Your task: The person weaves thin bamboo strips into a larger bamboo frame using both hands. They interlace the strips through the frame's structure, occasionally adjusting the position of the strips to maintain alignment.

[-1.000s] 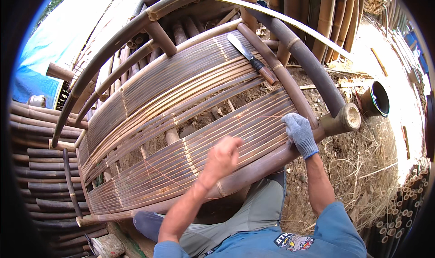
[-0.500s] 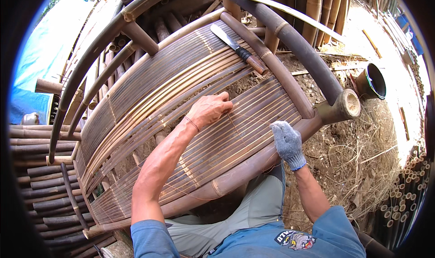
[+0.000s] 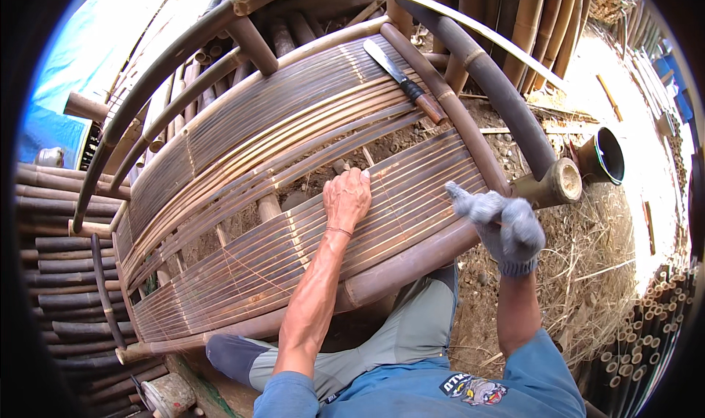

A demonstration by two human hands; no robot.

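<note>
A bamboo seat or bench (image 3: 396, 269) with thin dark and pale slats lies across my lap. My bare left hand (image 3: 347, 197) rests at the far edge of its nearer band of slats (image 3: 411, 197), fingers curled and their tips hidden. My right hand (image 3: 499, 223), in a grey knit glove, is raised over the front rail's right end. Its index finger points left and the others are bent; what they hold, if anything, is too small to see. Thin brown cord (image 3: 257, 272) lies over the left slats. Gaps part the nearer slats from the farther ones.
A knife (image 3: 407, 84) with a broad blade and wooden handle lies on the far right slats. Curved bamboo armrests (image 3: 507, 98) rise around the seat. A dark bucket (image 3: 598, 155) is on the right, beside straw (image 3: 573, 249). Bamboo poles (image 3: 73, 282) are stacked left.
My left hand has shifted slightly right and down, its fingers curling over the slat edge. My gloved right hand has moved right, turned and raised a finger. The cord between the hands no longer shows clearly.
</note>
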